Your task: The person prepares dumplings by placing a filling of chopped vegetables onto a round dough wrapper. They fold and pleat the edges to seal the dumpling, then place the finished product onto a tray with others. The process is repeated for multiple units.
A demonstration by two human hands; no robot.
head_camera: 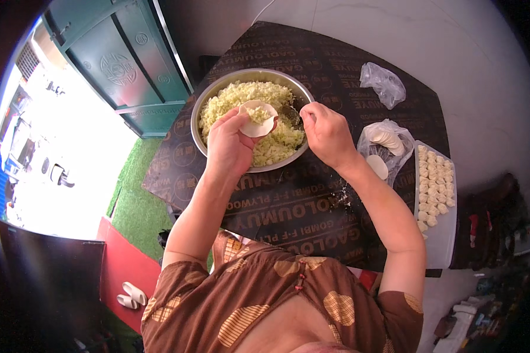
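My left hand (232, 141) holds a round dough wrapper (252, 129) above a large steel bowl. A small heap of chopped pale-green filling (258, 114) lies on the wrapper. The steel bowl (196, 128) contains a mass of the same chopped vegetable filling (247, 92). At the bowl's right rim, my right hand (329, 132) has its fingers curled together. Whether a utensil handle is inside them is hidden. Beside the fingers, a dark patch in the bowl is too unclear to name.
On the printed plywood tabletop (291, 212), a plastic bag (404, 132) holds stacked wrappers (386, 140), with a loose wrapper (376, 167) near my right forearm. A white tray (439, 242) carries rows of dumplings (435, 181). Another crumpled plastic bag (383, 84) lies behind. A green door (123, 66) stands left.
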